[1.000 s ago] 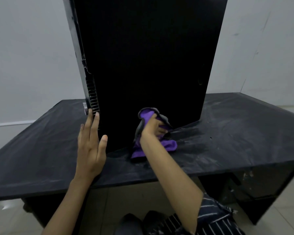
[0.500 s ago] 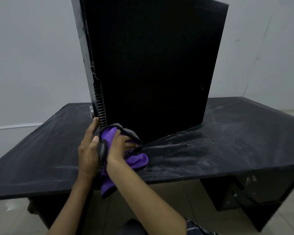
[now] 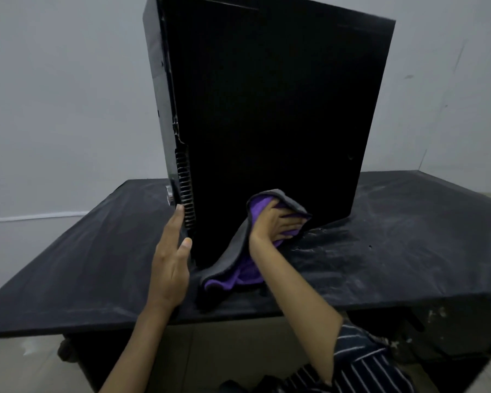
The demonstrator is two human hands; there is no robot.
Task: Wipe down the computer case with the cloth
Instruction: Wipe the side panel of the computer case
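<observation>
Cloth [image 3: 240, 252] against computer case [image 3: 267, 123]

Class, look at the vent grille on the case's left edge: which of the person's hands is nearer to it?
The left hand: its straight fingers rest beside the vent grille. The right hand is further right, pressing the cloth on the computer case side panel.

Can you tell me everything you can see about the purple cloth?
The cloth looks soft and fluffy, purple on one side and grey on the other. It is bunched up. The right hand presses its top part against the bottom of the black computer case, and the rest hangs down onto the dusty black table.
</observation>
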